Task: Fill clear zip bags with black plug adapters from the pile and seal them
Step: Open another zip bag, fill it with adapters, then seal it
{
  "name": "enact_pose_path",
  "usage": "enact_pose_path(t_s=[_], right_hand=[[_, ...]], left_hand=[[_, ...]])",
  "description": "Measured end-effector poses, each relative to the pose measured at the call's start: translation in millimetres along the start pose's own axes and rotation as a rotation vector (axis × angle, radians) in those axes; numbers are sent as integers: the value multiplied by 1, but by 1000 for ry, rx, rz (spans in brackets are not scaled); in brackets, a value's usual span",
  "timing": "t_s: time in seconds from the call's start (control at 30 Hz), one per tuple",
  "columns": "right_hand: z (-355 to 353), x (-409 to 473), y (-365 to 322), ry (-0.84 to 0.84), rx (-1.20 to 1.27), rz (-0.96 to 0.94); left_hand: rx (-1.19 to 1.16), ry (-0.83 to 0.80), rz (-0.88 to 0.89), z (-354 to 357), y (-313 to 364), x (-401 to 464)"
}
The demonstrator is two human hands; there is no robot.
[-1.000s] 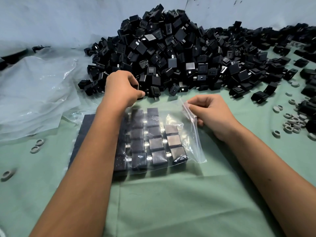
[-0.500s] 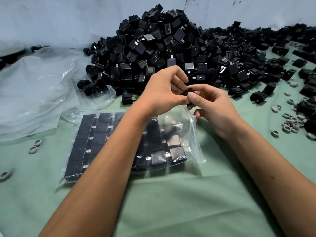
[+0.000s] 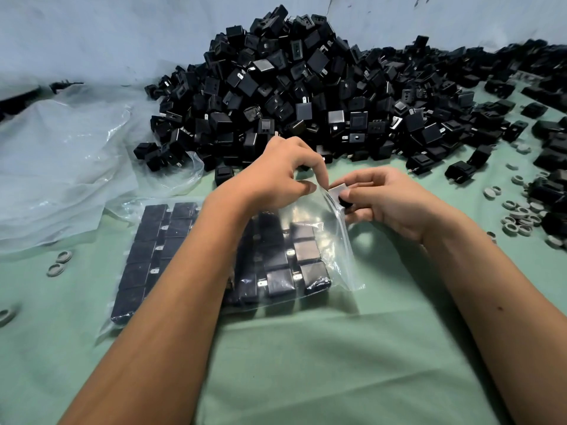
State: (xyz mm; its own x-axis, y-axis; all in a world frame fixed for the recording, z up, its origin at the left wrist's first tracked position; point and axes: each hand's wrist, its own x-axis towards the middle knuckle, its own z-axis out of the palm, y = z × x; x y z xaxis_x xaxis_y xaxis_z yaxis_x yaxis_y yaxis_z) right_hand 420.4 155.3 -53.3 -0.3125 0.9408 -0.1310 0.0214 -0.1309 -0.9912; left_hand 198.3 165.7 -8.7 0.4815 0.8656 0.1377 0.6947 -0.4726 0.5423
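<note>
Both hands met over the open end of the clear zip bag (image 3: 319,228). The left hand (image 3: 276,173) pinched the bag's top edge between thumb and pointer finger and held it up. The right hand (image 3: 386,204) curled its fingers around one black plug adapter (image 3: 340,196) right at the bag's mouth. The bag lay flat on the green tabletop (image 3: 306,363), and neat rows of adapters (image 3: 285,265) sat side by side inside it. More clear plastic (image 3: 61,167) lay crumpled on the left. Small grey rings (image 3: 521,216) were scattered on the right, and a few on the left too. Farther back, the big pile of black adapters (image 3: 306,87) was heaped up against the pale wall (image 3: 92,32).
</note>
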Motion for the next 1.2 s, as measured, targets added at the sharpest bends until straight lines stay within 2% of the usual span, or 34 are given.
enact_pose_path(t_s=[0.1, 0.43, 0.6, 0.77, 0.93, 1.2], right_hand=[[3, -2, 1, -75, -84, -45], [31, -2, 14, 77, -319, -216], [42, -1, 16, 200, -484, -249], [39, 0, 15, 192, -337, -179], [35, 2, 15, 182, -214, -133], [19, 6, 3, 341, 38, -97]], left_hand=[[9, 21, 16, -2, -2, 0], [-9, 30, 53, -4, 1, 2], [-50, 85, -5, -4, -4, 0], [-44, 221, -104, -13, -21, -4], [-56, 290, -195, -23, -39, -11], [-108, 337, -255, -30, -47, -15]])
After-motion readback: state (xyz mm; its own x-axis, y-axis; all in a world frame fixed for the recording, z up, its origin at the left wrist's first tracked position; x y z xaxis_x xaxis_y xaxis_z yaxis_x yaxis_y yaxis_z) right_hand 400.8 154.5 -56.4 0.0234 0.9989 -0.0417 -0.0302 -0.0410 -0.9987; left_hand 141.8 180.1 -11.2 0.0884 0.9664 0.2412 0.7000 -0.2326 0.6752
